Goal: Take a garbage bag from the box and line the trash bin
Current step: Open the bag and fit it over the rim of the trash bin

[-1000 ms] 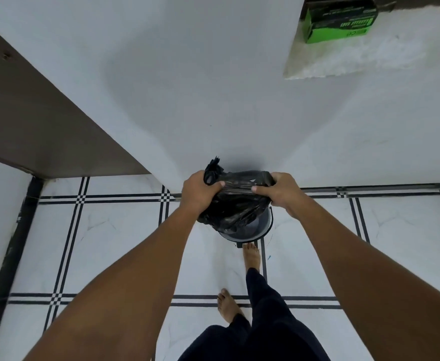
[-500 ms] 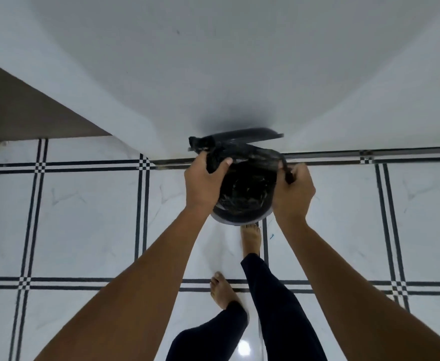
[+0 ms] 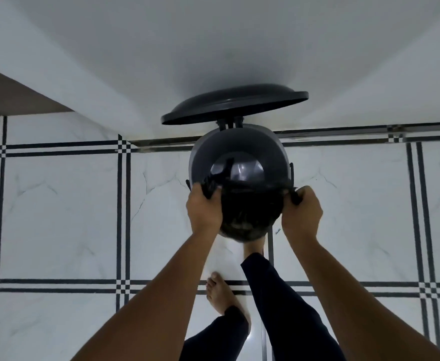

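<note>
Garbage bag [image 3: 250, 212], black and crinkled, is stretched over the near rim of the round grey trash bin [image 3: 239, 149], held between both hands. Left hand [image 3: 204, 208] grips its edge at the bin's left side, right hand [image 3: 302, 212] pinches it at the bin's right. Behind the bin, its lid [image 3: 234, 104] stands raised.

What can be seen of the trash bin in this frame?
The trash bin is a round, dark grey pedal bin, plastic by its look, standing on the tiled floor against the white wall. Its domed lid is raised on a rear hinge. A black garbage bag covers the near half of its mouth; the far inner wall is bare. The left hand and right hand grip the bag's edge at the rim.
</note>
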